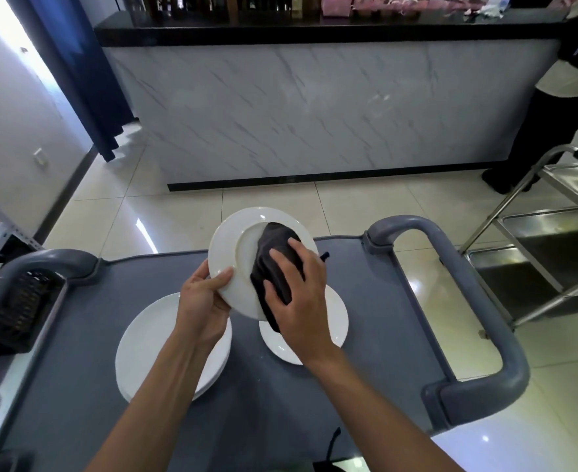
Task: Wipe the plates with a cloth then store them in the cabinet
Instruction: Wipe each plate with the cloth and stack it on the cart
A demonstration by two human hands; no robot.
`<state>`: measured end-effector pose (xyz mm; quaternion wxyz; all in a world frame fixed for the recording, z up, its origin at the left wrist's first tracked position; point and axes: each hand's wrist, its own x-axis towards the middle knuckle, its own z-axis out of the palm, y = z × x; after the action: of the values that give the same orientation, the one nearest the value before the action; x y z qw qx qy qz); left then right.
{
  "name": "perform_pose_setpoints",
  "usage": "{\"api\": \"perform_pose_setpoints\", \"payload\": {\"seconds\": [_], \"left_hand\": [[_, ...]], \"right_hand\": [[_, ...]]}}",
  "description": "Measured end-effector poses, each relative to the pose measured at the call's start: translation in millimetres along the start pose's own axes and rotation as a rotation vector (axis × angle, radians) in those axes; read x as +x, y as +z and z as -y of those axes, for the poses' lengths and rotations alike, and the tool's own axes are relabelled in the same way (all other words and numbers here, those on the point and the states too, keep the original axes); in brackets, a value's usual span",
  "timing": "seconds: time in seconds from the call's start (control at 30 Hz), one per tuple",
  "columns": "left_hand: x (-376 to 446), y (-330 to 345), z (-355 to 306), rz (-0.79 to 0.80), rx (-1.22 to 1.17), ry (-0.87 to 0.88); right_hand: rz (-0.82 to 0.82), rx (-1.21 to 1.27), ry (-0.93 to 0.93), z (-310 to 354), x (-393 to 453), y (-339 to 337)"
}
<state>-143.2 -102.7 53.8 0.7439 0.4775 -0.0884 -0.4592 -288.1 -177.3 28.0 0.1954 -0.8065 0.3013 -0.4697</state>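
Note:
My left hand (203, 296) grips the left rim of a white plate (233, 253), held tilted above the grey cart top (376, 301) with its underside facing me. My right hand (299, 299) presses a dark cloth (275, 257) against the plate's underside, fingers curled over the cloth. Below the held plate, a stack of white plates (147, 349) lies on the cart at the left, and a single white plate (335, 315) lies to the right, partly hidden by my right hand.
The cart has grey loop handles at right (485, 308) and left (42, 264). A black basket (18, 308) sits at the left. A steel trolley (553, 240) stands to the right, a person (560, 107) beside it. A marble-fronted counter (314, 107) stands ahead.

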Motion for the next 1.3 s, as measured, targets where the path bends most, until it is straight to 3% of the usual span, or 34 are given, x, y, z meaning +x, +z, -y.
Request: {"api": "perform_pose_setpoints", "payload": {"seconds": [0.2, 0.33, 0.67, 0.77, 1.0, 1.3], "left_hand": [[0.0, 6.6, 7.8, -0.027, -0.013, 0.006], [1.0, 10.6, 16.0, -0.032, -0.003, 0.000], [0.0, 7.6, 22.4, 0.018, 0.017, -0.015], [-1.8, 4.9, 21.1, 0.067, 0.066, -0.034], [-9.3, 23.2, 28.3, 0.120, 0.181, -0.021], [-9.6, 39.4, 36.9, 0.145, 0.238, 0.016]], "right_hand": [[0.071, -0.012, -0.197, -15.8, -14.2, -12.8], [0.094, -0.009, -0.211, -31.8, -20.5, -21.2], [-0.020, 0.187, 0.338, -76.0, 3.2, -51.9], [-0.032, 0.215, 0.393, -86.1, 22.9, -60.7], [0.081, 0.180, 0.236, -75.7, 61.8, -58.9], [0.211, 0.137, -0.151, -40.4, 63.4, -35.5]]}}
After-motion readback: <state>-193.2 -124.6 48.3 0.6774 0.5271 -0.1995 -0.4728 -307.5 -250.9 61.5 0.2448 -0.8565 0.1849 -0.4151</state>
